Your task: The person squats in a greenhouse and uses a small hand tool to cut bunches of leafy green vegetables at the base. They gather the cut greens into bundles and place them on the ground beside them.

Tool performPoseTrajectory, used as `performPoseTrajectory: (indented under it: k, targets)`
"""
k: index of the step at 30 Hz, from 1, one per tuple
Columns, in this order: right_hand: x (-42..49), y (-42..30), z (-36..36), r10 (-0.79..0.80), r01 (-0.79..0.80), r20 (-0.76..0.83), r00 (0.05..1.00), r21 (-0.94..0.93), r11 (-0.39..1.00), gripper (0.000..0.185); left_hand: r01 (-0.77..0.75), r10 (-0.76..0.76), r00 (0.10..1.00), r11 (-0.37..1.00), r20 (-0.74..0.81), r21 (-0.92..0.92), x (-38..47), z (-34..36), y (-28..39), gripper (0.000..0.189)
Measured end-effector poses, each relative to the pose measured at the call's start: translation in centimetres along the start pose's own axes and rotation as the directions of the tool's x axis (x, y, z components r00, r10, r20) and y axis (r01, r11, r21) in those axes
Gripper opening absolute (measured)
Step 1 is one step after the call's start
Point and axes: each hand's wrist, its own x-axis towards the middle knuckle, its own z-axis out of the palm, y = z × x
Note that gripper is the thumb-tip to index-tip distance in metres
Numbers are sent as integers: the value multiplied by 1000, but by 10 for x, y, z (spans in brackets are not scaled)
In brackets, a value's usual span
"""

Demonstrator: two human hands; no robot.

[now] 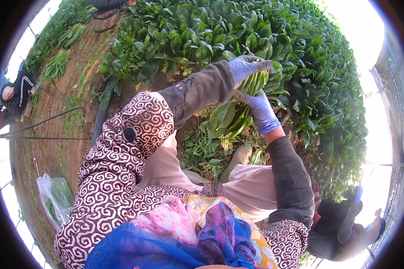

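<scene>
A bunch of leafy greens (pixel 224 117), spinach-like, is between my two gloved hands over the soil. My right hand (pixel 256 106), in a thin blue-violet glove, grips the bunch around its middle. Broad leaves hang down to the lower left from that grip. At the upper end, my left hand (pixel 250 69) closes over the pale green stems (pixel 256 82); its glove looks dirty at the fingers. Both hands are right at the edge of the dense standing crop (pixel 202 37). Some of the stem ends are hidden by my left fingers.
Loose cut leaves (pixel 203 151) lie on the soil by my boot (pixel 240 156). A dark pipe (pixel 101 114) runs left of the crop. Bundles of greens (pixel 55 64) and a clear plastic bag (pixel 55 198) are farther left. One person (pixel 15 90) is far left, another (pixel 346 225) lower right.
</scene>
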Motion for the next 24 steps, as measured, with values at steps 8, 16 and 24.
performPoseTrajectory:
  k: [8, 16, 24]
  targets:
    - [-8, -3, -7, 13, -14, -49, 999, -19, 1000, 32, 52, -52, 999, 998, -8, -39, 0, 3, -4, 33]
    - [0, 5, -9, -33, 25, -82, 996, -96, 995, 31, 107, -105, 994, 979, -23, 175, -8, 0, -14, 41]
    - [4, 4, -42, 205, -74, 207, 957, -509, 858, 51, -18, 33, 997, 975, 65, -222, -14, -20, 28, 40]
